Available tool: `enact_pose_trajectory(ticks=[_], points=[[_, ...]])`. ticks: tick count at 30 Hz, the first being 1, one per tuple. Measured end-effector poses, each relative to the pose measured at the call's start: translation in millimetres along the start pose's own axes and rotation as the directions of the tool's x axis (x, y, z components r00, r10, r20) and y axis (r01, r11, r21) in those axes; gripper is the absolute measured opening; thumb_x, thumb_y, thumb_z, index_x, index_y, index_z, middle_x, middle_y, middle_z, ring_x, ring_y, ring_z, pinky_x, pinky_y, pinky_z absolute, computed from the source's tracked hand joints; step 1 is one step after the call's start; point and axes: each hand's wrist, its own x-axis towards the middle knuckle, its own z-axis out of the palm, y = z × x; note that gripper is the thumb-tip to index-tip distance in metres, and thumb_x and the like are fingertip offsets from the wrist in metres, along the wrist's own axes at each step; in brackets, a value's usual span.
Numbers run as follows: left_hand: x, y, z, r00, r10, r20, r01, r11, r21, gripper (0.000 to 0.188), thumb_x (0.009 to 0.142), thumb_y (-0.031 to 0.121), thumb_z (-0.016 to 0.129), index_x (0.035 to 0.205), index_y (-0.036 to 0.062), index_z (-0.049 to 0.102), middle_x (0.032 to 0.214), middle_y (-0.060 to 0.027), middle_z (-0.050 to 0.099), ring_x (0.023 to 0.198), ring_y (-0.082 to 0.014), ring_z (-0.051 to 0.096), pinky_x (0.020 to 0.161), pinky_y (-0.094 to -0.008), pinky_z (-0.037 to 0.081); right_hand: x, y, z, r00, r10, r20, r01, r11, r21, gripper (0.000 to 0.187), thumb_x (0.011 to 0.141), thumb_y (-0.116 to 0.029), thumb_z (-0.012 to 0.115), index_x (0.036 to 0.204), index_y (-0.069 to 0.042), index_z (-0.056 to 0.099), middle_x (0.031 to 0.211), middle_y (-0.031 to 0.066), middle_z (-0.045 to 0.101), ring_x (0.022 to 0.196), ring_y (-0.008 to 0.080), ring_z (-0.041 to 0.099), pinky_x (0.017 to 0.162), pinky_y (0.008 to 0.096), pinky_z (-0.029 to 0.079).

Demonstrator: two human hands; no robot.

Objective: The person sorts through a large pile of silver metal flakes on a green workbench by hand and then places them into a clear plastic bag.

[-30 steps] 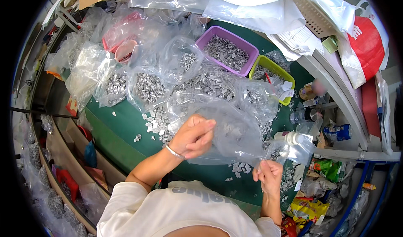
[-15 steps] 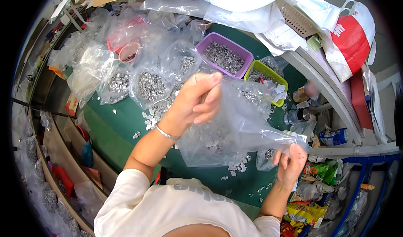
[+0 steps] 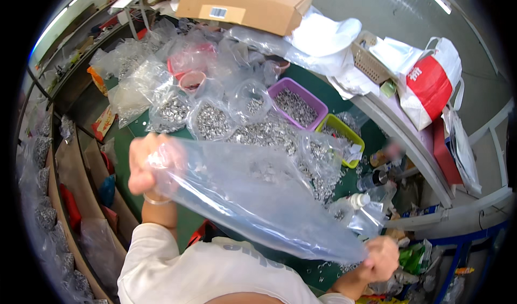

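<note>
A clear plastic bag (image 3: pixel 258 196) is stretched slantwise across the front of the green table, higher at its left end. My left hand (image 3: pixel 151 164) is closed on that end, with film lying over part of its fingers. At the lower right end, my right hand (image 3: pixel 383 258) grips the bag in a fist. Beyond the bag lies a heap of small silvery metal parts (image 3: pixel 269 134), partly seen through the film. I cannot make out whether the bag holds anything. Open clear bags of metal parts (image 3: pixel 211 120) stand behind it.
A purple basin (image 3: pixel 309 92) and a lime green basin (image 3: pixel 361 141) hold metal parts at the right. A white-capped bottle (image 3: pixel 358 200) stands near my right hand. A cardboard box (image 3: pixel 242 5) sits at the back; shelving with bags (image 3: pixel 72 196) runs along the left.
My left hand has moved left and down, pulling the bag out wide. My right hand has dropped lower. The view has shifted, showing more of the room behind the table.
</note>
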Motion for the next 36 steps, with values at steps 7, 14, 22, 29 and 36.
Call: enact_pose_trajectory(ticks=[7, 14, 22, 29, 36], points=[[-23, 31, 14, 0.941, 0.302, -0.154, -0.134, 0.749, 0.649, 0.026, 0.068, 0.023, 0.061, 0.059, -0.0008, 0.060, 0.112, -0.0243, 0.055, 0.105, -0.0344, 0.050, 0.096, -0.0443, 0.034, 9, 0, 11, 0.977, -0.100, -0.191, 0.062, 0.979, -0.194, 0.036, 0.093, -0.029, 0.050, 0.072, 0.000, 0.052, 0.057, 0.0127, 0.057, 0.050, 0.0270, 0.056, 0.049, 0.0354, 0.044], [-6, 34, 5, 0.878, 0.478, -0.025, -0.234, 0.473, 0.850, 0.021, 0.074, 0.016, 0.055, 0.070, -0.0044, 0.057, 0.113, -0.0211, 0.049, 0.097, -0.0258, 0.047, 0.088, -0.0368, 0.034, 18, 15, 20, 0.646, -0.626, -0.437, 0.555, 0.778, -0.294, 0.027, 0.090, -0.017, 0.051, 0.091, 0.010, 0.051, 0.061, 0.0185, 0.051, 0.048, 0.0259, 0.049, 0.041, 0.0349, 0.038], [-207, 10, -28, 0.901, 0.048, -0.432, 0.383, 0.382, 0.841, 0.023, 0.082, 0.015, 0.055, 0.087, -0.0041, 0.067, 0.136, -0.0212, 0.039, 0.122, -0.0311, 0.041, 0.106, -0.0389, 0.026, -108, 0, 72, 0.951, -0.180, 0.251, 0.142, 0.977, 0.162, 0.015, 0.068, 0.001, 0.067, 0.080, -0.006, 0.065, 0.062, 0.0054, 0.055, 0.051, 0.0191, 0.055, 0.045, 0.0285, 0.042], [-396, -39, -26, -0.061, -0.759, -0.648, 0.975, 0.095, -0.203, 0.032, 0.085, 0.027, 0.057, 0.099, -0.0008, 0.066, 0.131, -0.0146, 0.048, 0.103, -0.0211, 0.058, 0.088, -0.0346, 0.044, -241, 21, 107, 0.880, 0.252, 0.403, -0.264, 0.964, -0.027, 0.009, 0.070, -0.005, 0.071, 0.077, -0.006, 0.065, 0.066, 0.0056, 0.055, 0.055, 0.0240, 0.055, 0.050, 0.0317, 0.043], [-385, -60, -28, -0.063, -0.763, -0.643, 0.883, 0.258, -0.392, 0.066, 0.086, 0.049, 0.056, 0.134, 0.0068, 0.040, 0.118, -0.0083, 0.060, 0.121, -0.0211, 0.045, 0.096, -0.0391, 0.037, -257, 22, 110, 0.612, 0.503, 0.610, -0.631, 0.775, -0.006, 0.021, 0.075, -0.010, 0.071, 0.092, -0.007, 0.059, 0.092, 0.0062, 0.055, 0.082, 0.0205, 0.057, 0.065, 0.0300, 0.046]])
